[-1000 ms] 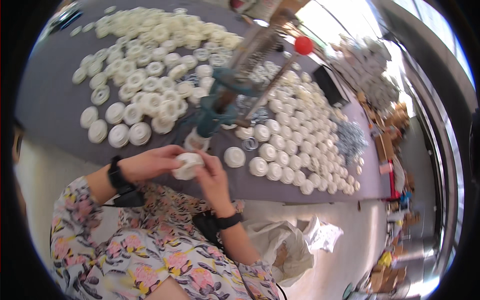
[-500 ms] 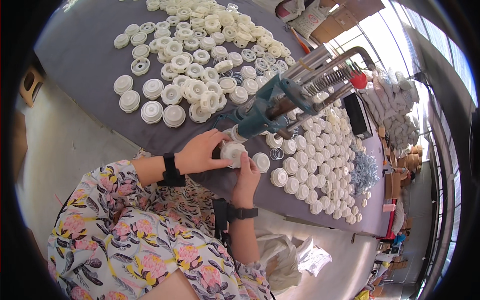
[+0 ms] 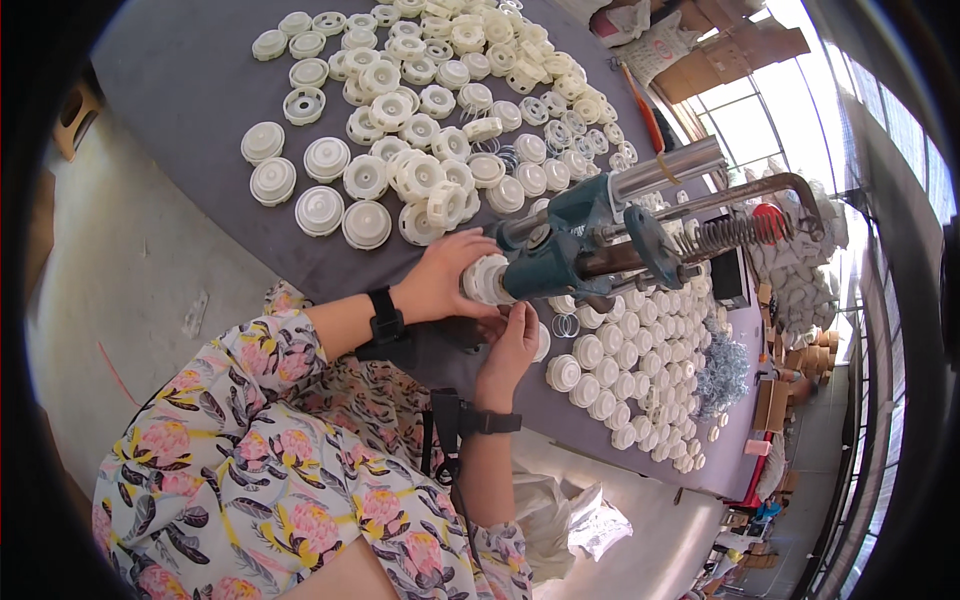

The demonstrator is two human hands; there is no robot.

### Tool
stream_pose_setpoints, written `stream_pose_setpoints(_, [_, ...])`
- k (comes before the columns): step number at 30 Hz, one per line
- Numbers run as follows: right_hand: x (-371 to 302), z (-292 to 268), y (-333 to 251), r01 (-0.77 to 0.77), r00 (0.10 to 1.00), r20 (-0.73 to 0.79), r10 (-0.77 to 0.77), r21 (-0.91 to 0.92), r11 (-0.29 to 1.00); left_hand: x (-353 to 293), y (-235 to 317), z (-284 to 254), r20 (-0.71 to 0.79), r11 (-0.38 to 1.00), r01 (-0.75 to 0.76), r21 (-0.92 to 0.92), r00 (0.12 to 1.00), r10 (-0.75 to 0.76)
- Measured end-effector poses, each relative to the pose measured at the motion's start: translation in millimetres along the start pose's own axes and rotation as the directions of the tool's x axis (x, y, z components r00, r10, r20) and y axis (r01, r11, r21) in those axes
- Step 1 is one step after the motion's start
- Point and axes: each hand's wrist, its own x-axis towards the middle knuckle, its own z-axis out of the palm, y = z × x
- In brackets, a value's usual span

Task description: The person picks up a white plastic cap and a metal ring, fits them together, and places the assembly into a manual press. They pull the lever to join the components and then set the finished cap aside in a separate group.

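My left hand [image 3: 445,277] wraps its fingers round a white round plastic cap [image 3: 487,279]. The cap sits at the lower end of the teal hand press [image 3: 548,264], against its plunger. My right hand [image 3: 508,350] is just below and to the right of that cap, thumb and fingers drawn together; whatever is between them is hidden. Partly behind the right fingers lies another white cap [image 3: 542,343]. Right of it, thin wire rings [image 3: 565,326] rest on the table next to rows of assembled white caps [image 3: 563,373].
The grey-covered table [image 3: 200,140] carries a heap of loose white caps [image 3: 420,175] beyond my left hand. Coiled metal springs [image 3: 725,365] are piled at the far right. The press's bent handle [image 3: 790,182] and red knob [image 3: 769,222] jut out to the right.
The white cap has gone from between both hands to beneath the press plunger, with my left hand on it. My right hand has come off its edge. The whole view has shifted slightly.
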Motion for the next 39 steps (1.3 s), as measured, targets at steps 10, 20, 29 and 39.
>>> stream_pose_setpoints(10, [-5, -7, -24, 0.169, 0.979, -0.097, -0.180, -0.109, 0.980, -2, -4, 4, 0.103, 0.999, 0.005, 0.042, 0.995, -0.009])
stream_pose_setpoints(20, [28, -32, -128, 0.779, 0.570, -0.104, -0.815, -0.247, 0.576, 4, -6, 2, 0.206, 0.998, 0.008, 0.065, 0.978, -0.021])
stream_pose_setpoints(29, [54, 3, -276, 0.821, 0.552, 0.114, -0.826, -0.251, 0.514, 17, -22, -10, 0.391, 0.995, -0.095, 0.010, 0.917, 0.084])
stream_pose_setpoints(39, [82, 1, -290, 0.740, 0.447, 0.342, -0.827, -0.660, 0.126, 24, -23, -8, 0.451, 0.991, -0.111, 0.072, 0.890, 0.067])
